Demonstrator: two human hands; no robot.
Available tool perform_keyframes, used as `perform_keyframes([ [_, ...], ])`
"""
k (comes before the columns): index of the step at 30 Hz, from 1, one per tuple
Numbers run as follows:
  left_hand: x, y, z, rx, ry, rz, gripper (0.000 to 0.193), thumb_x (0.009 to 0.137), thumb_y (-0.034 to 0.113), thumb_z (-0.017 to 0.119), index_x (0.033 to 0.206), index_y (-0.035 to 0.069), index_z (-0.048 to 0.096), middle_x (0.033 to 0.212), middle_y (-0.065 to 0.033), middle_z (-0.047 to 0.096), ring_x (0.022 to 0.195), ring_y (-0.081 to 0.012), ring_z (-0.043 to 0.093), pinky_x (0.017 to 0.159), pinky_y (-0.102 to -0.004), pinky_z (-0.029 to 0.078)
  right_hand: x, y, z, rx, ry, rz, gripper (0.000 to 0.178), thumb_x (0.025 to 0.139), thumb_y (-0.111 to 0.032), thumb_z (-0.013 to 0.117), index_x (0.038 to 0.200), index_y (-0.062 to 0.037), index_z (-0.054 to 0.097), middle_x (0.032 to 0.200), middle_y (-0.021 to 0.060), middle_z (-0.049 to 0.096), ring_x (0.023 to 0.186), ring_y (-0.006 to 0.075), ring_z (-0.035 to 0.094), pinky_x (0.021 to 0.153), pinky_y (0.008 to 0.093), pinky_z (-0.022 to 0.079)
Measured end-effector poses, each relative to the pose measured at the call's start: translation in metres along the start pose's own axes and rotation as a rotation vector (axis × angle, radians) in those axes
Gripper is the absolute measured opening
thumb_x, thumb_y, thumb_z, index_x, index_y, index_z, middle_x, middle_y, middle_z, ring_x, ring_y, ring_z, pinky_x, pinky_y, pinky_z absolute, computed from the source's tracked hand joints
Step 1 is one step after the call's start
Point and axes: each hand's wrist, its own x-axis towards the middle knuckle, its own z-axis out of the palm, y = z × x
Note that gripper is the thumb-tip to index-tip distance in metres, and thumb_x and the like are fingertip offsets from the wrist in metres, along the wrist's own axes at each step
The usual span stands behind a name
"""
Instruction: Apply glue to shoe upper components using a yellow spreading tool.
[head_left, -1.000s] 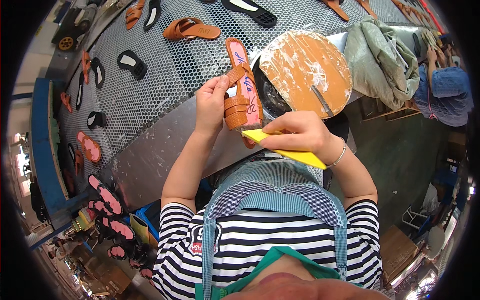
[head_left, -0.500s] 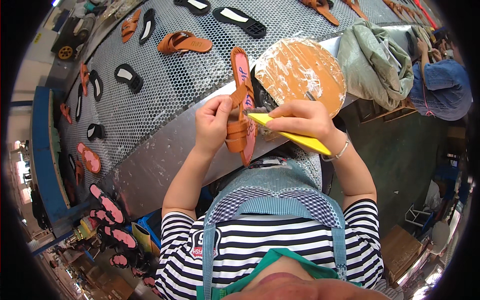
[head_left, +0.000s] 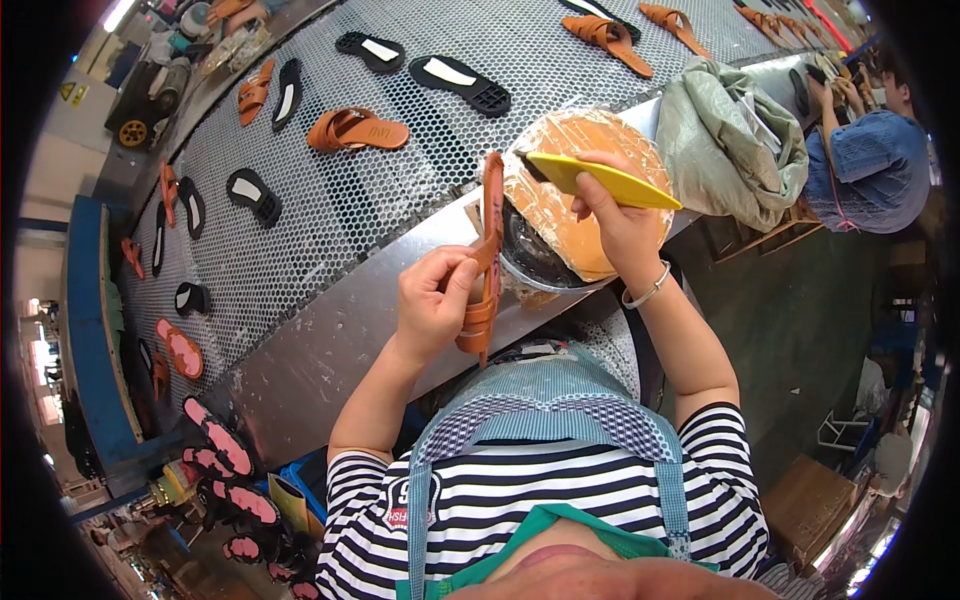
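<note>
My left hand [head_left: 436,300] is closed around the straps of a brown sandal upper [head_left: 480,325], which stands on edge with its pink underside turned to the right. In my right hand [head_left: 622,205] is a brush with a flat yellow handle [head_left: 640,192], gripped between thumb and fingers. Its dark tip [head_left: 530,165] is over the round orange lid [head_left: 570,225], which is smeared with whitish residue. That lid lies across a pot [head_left: 535,255] whose dark inside shows at the left. The brush and the sandal upper are apart.
Brown sandal uppers [head_left: 358,130] and black soles [head_left: 460,84] are spread over a perforated belt [head_left: 330,200] beyond a metal edge [head_left: 300,350]. A grey-green sack [head_left: 715,150] rests right of the pot. Another person [head_left: 870,160] works at far right. Pink-and-black footwear [head_left: 245,495] hangs at lower left.
My right hand has lifted the brush off the sandal upper and moved it up and right over the lid. My left hand has lowered the upper slightly and turned it edge-on.
</note>
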Motion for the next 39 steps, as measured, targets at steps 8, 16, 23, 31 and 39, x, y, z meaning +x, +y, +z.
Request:
perform_keyframes([
  [8,-0.001,-0.010,0.002,-0.006,-0.044,-0.080,0.013,0.085,0.008,0.060,0.084,-0.004,0.064,0.077,-0.0128,0.066,0.063,-0.0154,0.060,0.058,-0.0273,0.048,-0.005,-0.001,0.005,-0.467,-0.457,-0.374,0.023,0.080,0.004,0.065,0.101,-0.0035,0.063,0.090,0.0109,0.065,0.080,0.0250,0.062,0.068,0.0318,0.048],
  [16,0.000,-0.102,-0.111,-0.284,0.239,-0.331,0.017,0.091,0.018,0.056,0.086,0.004,0.065,0.079,0.0006,0.061,0.069,-0.0097,0.055,0.064,-0.0252,0.047,-0.022,0.021,-0.014,-0.133,-0.173,0.121,0.019,0.087,0.001,0.061,0.106,-0.0013,0.062,0.092,0.0058,0.061,0.073,0.0112,0.059,0.063,0.0222,0.048],
  [23,-0.034,-0.210,-0.355,0.219,0.821,-0.464,0.037,0.095,0.029,0.051,0.109,-0.004,0.061,0.101,-0.0105,0.066,0.085,-0.0165,0.062,0.075,-0.0308,0.049,-0.034,0.031,-0.021,-0.170,-0.145,0.163,0.022,0.089,-0.003,0.060,0.111,-0.0014,0.060,0.092,0.0055,0.060,0.064,0.0097,0.057,0.058,0.0209,0.047],
  [31,-0.043,-0.255,-0.405,0.088,0.930,-0.656,0.048,0.092,0.039,0.056,0.109,-0.005,0.063,0.095,-0.0129,0.068,0.087,-0.0209,0.063,0.075,-0.0336,0.049,-0.033,0.036,-0.021,-0.197,-0.094,0.208,0.022,0.090,-0.006,0.060,0.111,0.0002,0.059,0.089,0.0074,0.060,0.061,0.0110,0.057,0.057,0.0218,0.047],
  [39,-0.046,-0.184,-0.331,0.741,1.409,-0.165,0.032,0.089,0.022,0.061,0.106,-0.005,0.055,0.103,-0.0183,0.059,0.090,-0.0296,0.058,0.082,-0.0396,0.046,-0.028,0.039,-0.021,-0.180,-0.057,0.229,0.024,0.092,-0.010,0.059,0.113,0.0002,0.057,0.082,0.0062,0.060,0.060,0.0100,0.054,0.055,0.0204,0.043],
])
